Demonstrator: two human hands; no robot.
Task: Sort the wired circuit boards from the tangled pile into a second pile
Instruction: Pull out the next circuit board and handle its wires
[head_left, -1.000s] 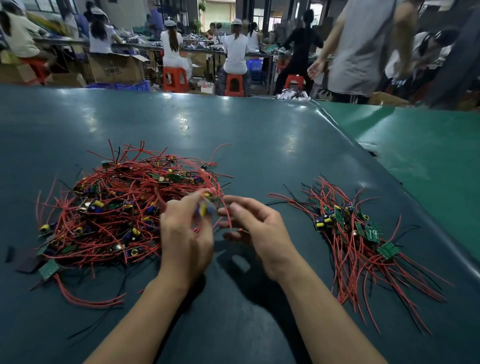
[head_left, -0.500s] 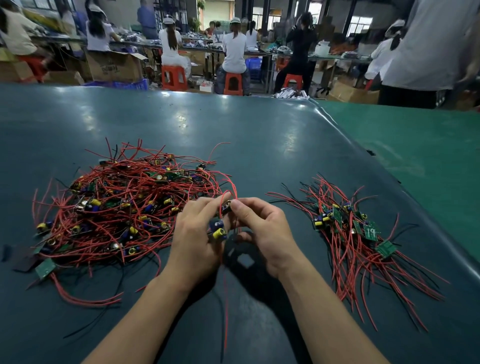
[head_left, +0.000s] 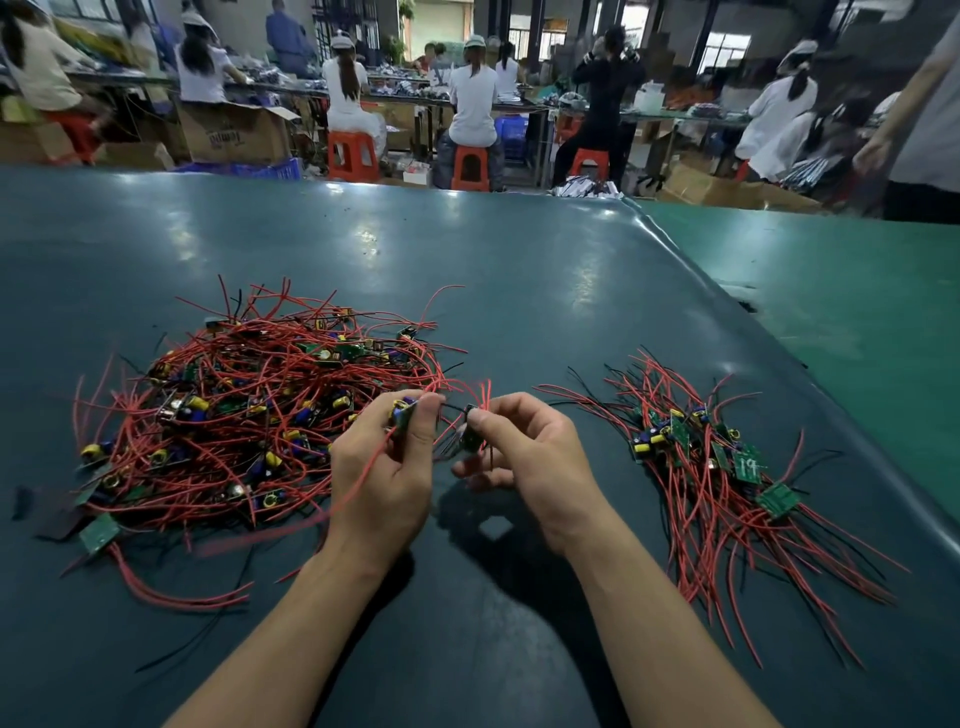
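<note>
Head view: both hands are raised just above the dark green table (head_left: 519, 270), between the two heaps. Left hand (head_left: 382, 478) pinches a small circuit board (head_left: 404, 415) between thumb and forefinger; the board carries a yellow-topped part and a blue one, and a red wire (head_left: 358, 480) trails from it down across the palm side toward the table. Right hand (head_left: 530, 457) pinches a second, darker board (head_left: 470, 439) between thumb and forefinger, the other fingers curled beneath. The two boards sit close together but apart, with thin black and red leads running between and above them.

Tangled pile (head_left: 249, 415) lies on the table just left of the left hand, a dense mound of red wires with green boards and yellow and blue parts. Second pile (head_left: 717, 467) lies on the table to the right of the right hand, well apart from the tangled pile, its wires fanned toward the near edge.

Behind the table, people sit on orange stools (head_left: 353, 156) at benches.
</note>
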